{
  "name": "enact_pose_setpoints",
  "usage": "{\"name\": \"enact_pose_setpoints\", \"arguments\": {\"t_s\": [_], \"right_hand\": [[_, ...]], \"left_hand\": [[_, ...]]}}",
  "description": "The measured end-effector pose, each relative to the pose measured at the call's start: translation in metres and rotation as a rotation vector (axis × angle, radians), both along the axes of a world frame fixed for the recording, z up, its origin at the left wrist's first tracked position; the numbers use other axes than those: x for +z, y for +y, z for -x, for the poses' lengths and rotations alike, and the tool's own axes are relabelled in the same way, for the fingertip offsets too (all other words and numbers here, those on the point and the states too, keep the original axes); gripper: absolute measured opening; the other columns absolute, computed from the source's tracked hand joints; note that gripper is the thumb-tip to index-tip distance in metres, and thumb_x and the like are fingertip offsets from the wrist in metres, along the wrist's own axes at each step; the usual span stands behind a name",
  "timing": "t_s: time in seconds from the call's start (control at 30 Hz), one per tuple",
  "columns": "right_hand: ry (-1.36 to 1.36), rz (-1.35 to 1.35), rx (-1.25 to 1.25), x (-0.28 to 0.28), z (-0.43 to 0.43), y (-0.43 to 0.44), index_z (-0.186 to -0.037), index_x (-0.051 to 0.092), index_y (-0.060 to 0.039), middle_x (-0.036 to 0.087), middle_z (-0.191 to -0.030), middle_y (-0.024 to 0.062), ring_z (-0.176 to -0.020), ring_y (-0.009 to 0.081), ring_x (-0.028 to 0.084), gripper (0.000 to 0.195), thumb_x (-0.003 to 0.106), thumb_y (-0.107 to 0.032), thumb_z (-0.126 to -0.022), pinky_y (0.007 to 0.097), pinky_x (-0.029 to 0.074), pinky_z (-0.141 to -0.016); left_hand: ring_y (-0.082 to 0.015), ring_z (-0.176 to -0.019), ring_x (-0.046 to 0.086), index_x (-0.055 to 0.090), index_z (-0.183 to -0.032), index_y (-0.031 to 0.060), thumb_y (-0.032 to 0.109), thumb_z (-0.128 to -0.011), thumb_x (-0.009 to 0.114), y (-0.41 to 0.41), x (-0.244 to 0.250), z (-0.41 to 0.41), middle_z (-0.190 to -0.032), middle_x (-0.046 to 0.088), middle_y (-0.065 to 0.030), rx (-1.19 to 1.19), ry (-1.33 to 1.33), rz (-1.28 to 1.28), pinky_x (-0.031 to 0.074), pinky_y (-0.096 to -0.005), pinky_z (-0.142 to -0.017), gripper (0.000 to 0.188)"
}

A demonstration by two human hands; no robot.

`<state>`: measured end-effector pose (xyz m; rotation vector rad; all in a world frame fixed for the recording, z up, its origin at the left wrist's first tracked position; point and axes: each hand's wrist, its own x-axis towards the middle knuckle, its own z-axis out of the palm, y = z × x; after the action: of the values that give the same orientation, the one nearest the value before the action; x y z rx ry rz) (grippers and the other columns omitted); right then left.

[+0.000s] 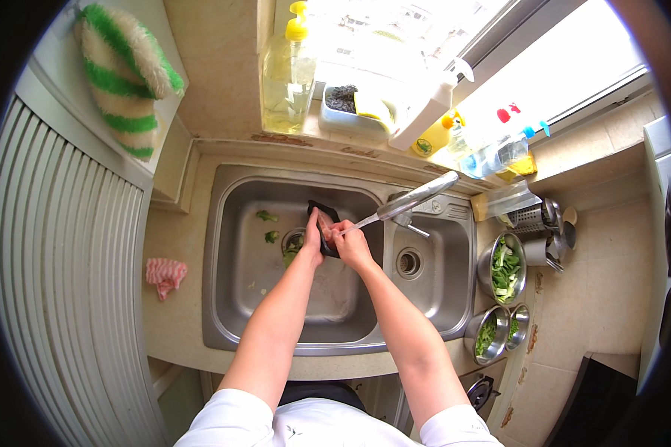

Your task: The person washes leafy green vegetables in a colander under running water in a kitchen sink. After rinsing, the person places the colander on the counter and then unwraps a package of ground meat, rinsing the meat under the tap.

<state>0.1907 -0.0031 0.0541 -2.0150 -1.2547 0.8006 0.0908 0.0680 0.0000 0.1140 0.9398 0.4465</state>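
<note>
Over the large basin of the stainless steel sink (291,341), my left hand (312,240) grips the left side of a tilted black tray (329,248). Something pink, which looks like raw meat (325,223), lies in the tray. My right hand (351,244) is at the tray's right side with its fingers curled towards the pink piece; whether they grip it or the tray is hidden. A stream of water (364,222) runs from the chrome faucet (419,195) onto my right fingers. Green vegetable scraps (271,237) lie on the basin floor, some at the drain (292,241).
Metal bowls of cut greens (504,268) stand right of the small basin (433,279), near a utensil holder (528,218). Bottles (288,84) and a sponge box (352,122) line the windowsill. A pink striped cloth (166,275) lies on the left counter, beside a louvred door (72,251).
</note>
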Motion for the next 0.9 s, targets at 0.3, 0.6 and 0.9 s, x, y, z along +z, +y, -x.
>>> {"name": "enact_pose_setpoints", "arguments": {"t_s": [0.3,0.6,0.9], "right_hand": [[0.007,0.012,0.008,-0.013,0.001,0.003,-0.103,0.065,0.0012,0.072,-0.086,0.0164,-0.079,0.0255,0.071,0.019,0.060,-0.017,-0.098,0.0378,0.055,-0.074],[0.018,0.049,-0.018,-0.016,-0.001,0.005,-0.104,0.065,0.0010,0.072,-0.090,0.0192,-0.084,0.0316,0.070,0.021,0.061,-0.018,-0.098,0.0406,0.055,-0.077],[-0.039,0.020,0.003,-0.017,0.000,0.002,-0.102,0.063,0.0017,0.070,-0.096,0.0225,-0.090,0.0375,0.069,0.019,0.060,-0.017,-0.096,0.0434,0.054,-0.080]], "left_hand": [[-0.0135,-0.060,0.056,0.057,-0.074,0.0214,0.077,-0.089,0.053,0.002,-0.006,-0.002,-0.063,0.057,0.0039,0.044,0.061,0.037,0.045,-0.0304,-0.057,0.058],[-0.0151,-0.063,0.059,0.059,-0.092,0.0158,0.073,-0.089,0.058,0.003,-0.024,-0.003,-0.072,0.060,0.0019,0.033,-0.001,0.057,0.047,-0.0297,-0.057,0.057],[-0.0194,-0.091,0.066,0.059,-0.124,0.0132,0.074,-0.089,0.057,0.002,-0.027,-0.002,-0.105,0.067,-0.0046,-0.025,-0.005,0.028,0.054,-0.0362,-0.078,0.071]]}}
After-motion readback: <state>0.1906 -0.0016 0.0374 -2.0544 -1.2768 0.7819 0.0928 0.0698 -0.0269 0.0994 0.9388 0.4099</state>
